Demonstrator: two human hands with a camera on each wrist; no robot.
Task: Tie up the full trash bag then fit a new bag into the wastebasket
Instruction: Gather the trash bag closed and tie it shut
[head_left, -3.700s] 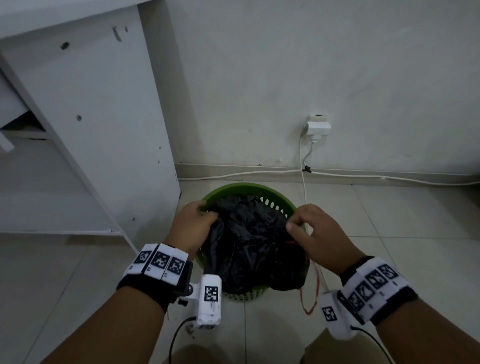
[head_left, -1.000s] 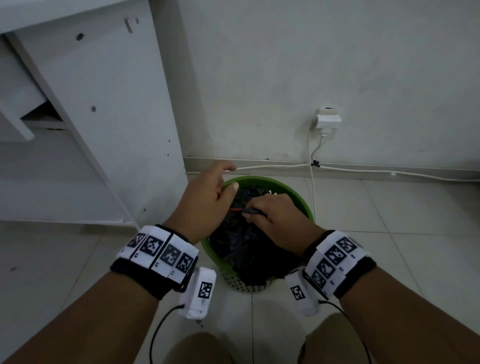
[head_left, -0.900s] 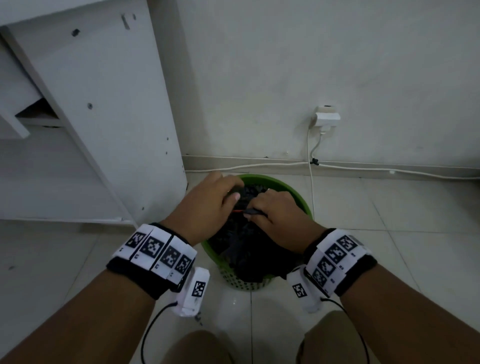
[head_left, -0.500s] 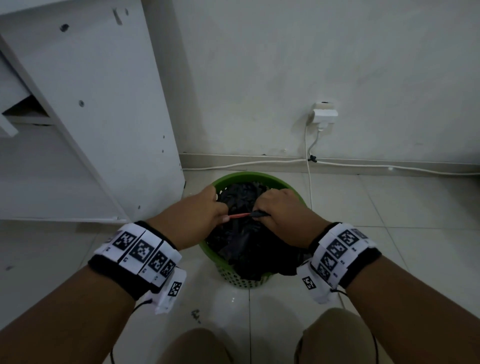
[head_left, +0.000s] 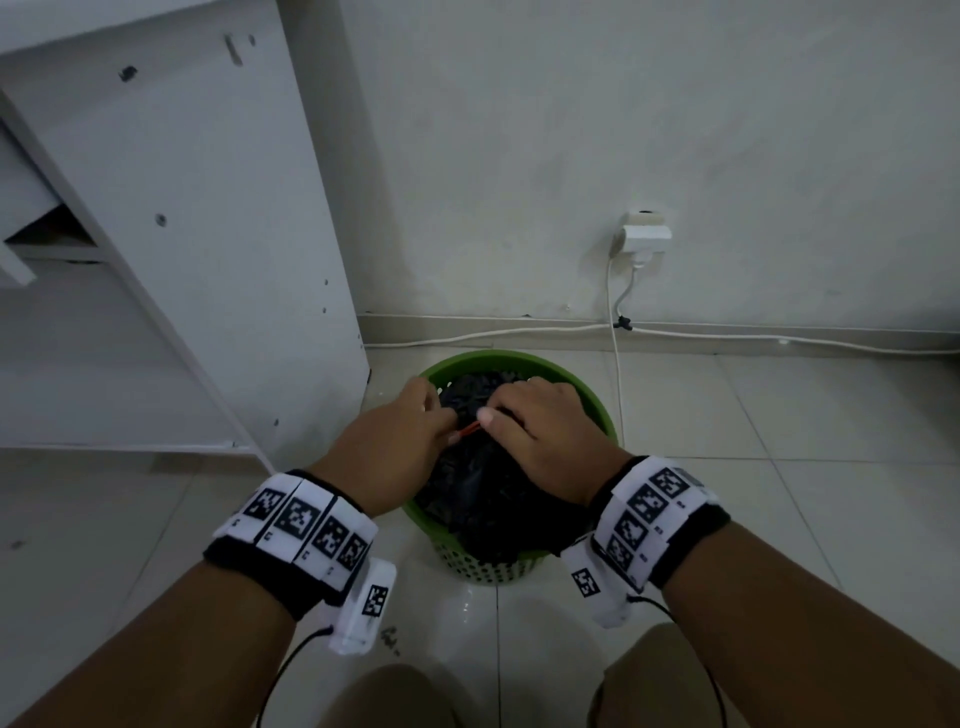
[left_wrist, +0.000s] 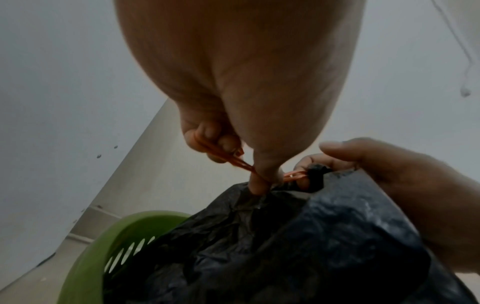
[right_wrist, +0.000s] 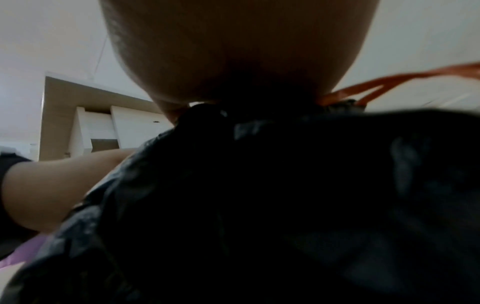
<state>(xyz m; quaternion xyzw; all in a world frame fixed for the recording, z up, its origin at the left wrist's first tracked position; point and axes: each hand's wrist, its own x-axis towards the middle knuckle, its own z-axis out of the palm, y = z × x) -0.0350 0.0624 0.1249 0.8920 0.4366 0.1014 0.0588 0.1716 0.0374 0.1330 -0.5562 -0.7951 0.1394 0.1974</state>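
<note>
A full black trash bag (head_left: 483, 488) sits in a round green wastebasket (head_left: 597, 410) on the tiled floor. Its mouth is gathered into a bunch at the top (left_wrist: 315, 174). An orange drawstring (head_left: 469, 429) runs taut between my hands. My left hand (head_left: 410, 431) has the drawstring (left_wrist: 228, 158) looped round its curled fingers and pinched at the thumb. My right hand (head_left: 524, 421) pinches the gathered neck of the bag where the string comes out. In the right wrist view the black bag (right_wrist: 285, 205) fills the frame and the orange string (right_wrist: 389, 82) runs off to the right.
A white cabinet (head_left: 208, 234) stands close on the left of the basket. A white wall with a socket and plug (head_left: 644, 234) is behind, and white cables (head_left: 727, 335) run along the skirting. Bare floor tiles (head_left: 779, 441) lie to the right.
Both hands came together over the bag's mouth. The left hand took the orange drawstring and pulled it left, drawing the neck closed. In the last half second the hands moved closer.
</note>
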